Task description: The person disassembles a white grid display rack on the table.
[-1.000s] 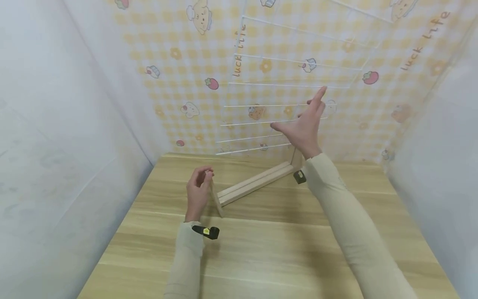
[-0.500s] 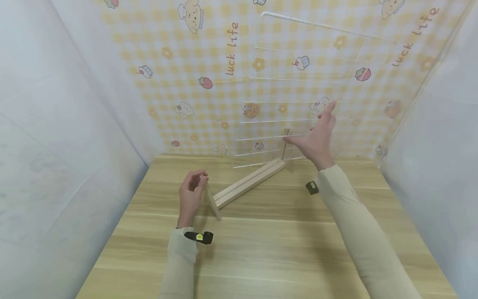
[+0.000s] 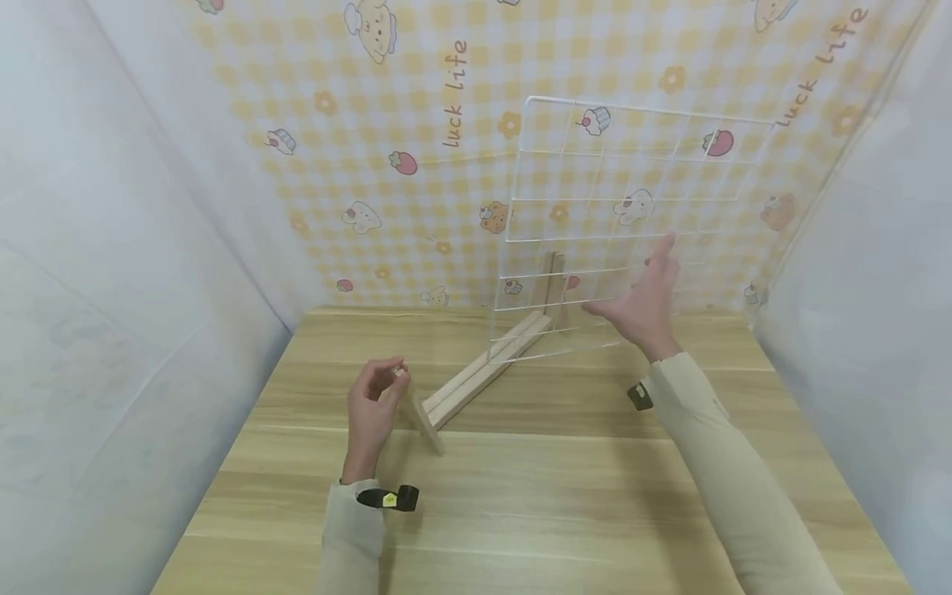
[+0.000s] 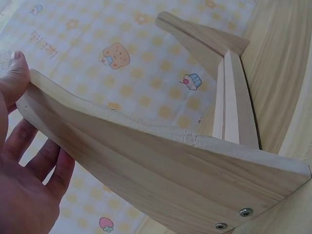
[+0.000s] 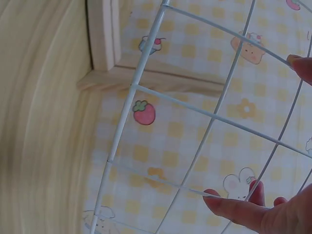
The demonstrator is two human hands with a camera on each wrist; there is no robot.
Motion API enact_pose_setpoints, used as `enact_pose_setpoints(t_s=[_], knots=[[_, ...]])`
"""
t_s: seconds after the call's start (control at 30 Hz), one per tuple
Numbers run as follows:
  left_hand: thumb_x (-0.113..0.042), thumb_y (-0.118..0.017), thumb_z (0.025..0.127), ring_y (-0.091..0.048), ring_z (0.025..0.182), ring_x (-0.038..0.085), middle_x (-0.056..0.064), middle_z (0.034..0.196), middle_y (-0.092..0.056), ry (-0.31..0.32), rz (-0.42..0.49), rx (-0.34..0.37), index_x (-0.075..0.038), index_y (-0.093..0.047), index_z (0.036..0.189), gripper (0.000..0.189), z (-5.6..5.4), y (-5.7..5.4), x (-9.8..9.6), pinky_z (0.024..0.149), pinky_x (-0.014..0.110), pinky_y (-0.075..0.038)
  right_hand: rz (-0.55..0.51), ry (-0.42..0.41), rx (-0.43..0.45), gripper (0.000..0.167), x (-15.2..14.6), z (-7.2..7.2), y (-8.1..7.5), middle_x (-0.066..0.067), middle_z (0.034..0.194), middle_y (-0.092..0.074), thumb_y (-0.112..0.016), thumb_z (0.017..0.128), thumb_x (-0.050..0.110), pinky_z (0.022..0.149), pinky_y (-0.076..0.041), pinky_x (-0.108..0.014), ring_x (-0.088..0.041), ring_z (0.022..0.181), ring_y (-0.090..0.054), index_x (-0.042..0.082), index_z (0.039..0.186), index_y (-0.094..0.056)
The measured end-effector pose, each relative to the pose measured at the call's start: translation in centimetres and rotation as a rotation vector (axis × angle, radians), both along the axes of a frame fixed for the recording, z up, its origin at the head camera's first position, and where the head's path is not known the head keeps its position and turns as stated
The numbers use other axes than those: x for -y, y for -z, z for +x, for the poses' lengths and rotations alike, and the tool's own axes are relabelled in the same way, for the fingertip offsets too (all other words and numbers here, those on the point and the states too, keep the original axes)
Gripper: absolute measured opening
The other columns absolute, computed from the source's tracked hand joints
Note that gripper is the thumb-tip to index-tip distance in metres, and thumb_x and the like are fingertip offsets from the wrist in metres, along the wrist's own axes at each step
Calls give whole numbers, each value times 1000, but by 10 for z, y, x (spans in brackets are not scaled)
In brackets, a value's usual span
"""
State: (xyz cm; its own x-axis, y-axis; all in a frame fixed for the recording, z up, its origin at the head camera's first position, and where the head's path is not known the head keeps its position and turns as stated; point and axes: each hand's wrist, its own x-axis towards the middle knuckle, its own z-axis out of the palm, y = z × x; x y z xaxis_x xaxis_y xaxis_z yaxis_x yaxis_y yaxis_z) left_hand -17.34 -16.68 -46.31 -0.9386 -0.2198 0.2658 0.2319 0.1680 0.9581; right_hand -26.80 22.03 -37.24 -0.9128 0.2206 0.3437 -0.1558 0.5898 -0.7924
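Observation:
My left hand (image 3: 372,413) pinches the upper end of the near side panel (image 3: 426,423) of a wooden stand, thumb on one side and fingers on the other in the left wrist view. Two screw heads (image 4: 246,212) show low on that panel. Parallel wooden crossbars (image 3: 483,372) run back to the stand's far side panel (image 3: 554,285), which stands upright. My right hand (image 3: 645,310) holds a white wire grid panel (image 5: 213,117) raised behind the table's middle, its fingers spread across the wires. In the head view the grid's lower left corner overlaps the crossbars.
A wood-grain table (image 3: 521,512) lies under the stand. Behind it hangs a yellow checked cloth (image 3: 416,223) with cartoon prints. White sheets (image 3: 134,289) close off both sides. Each wrist wears a small black camera (image 3: 405,497).
The wire grid has come down with my right hand, so its top edge now shows. The stand has turned, its far end shifting left, while my left hand keeps its grip and moves slightly nearer.

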Motion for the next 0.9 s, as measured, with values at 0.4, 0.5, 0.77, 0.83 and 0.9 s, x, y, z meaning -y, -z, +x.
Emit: enact_pose_setpoints(t_s=[0.4, 0.5, 0.77, 0.83, 0.9], knots=[[-3, -75, 86, -64, 92, 2, -22, 99, -67, -49, -37, 7, -1, -68, 110, 25, 24, 1, -5, 81, 19, -52, 143, -63, 165, 156, -18, 5, 19, -35, 162, 0, -97, 62, 27, 118, -29, -65, -52, 147, -19, 11, 155, 28], [0, -76, 84, -64, 92, 2, -22, 99, -67, -62, -47, -7, 0, -68, 108, 25, 29, 2, -7, 82, 17, -52, 186, -93, 210, 158, -22, 4, 26, -36, 163, 7, -97, 61, 29, 118, -25, -68, -55, 150, -11, 10, 154, 29], [-1, -79, 82, -63, 91, 0, -24, 97, -67, -81, -90, -44, -2, -69, 101, 22, 40, -1, -11, 90, 17, -48, 249, -148, 344, 160, -31, 4, 45, -40, 160, 11, -97, 57, 28, 115, -22, -72, -63, 146, -8, 5, 154, 28], [0, -80, 81, -63, 91, -1, -24, 97, -67, -83, -100, -57, -1, -69, 99, 21, 43, -1, -12, 91, 16, -47, 257, -160, 361, 158, -34, 4, 50, -42, 160, 9, -97, 57, 27, 115, -22, -72, -65, 145, -9, 3, 154, 26], [0, -81, 79, -63, 91, -1, -24, 97, -67, -86, -101, -59, 0, -69, 98, 22, 45, 0, -13, 92, 17, -47, 256, -174, 375, 157, -36, 5, 54, -41, 160, 9, -97, 57, 25, 116, -20, -72, -64, 145, -7, 1, 155, 24]])
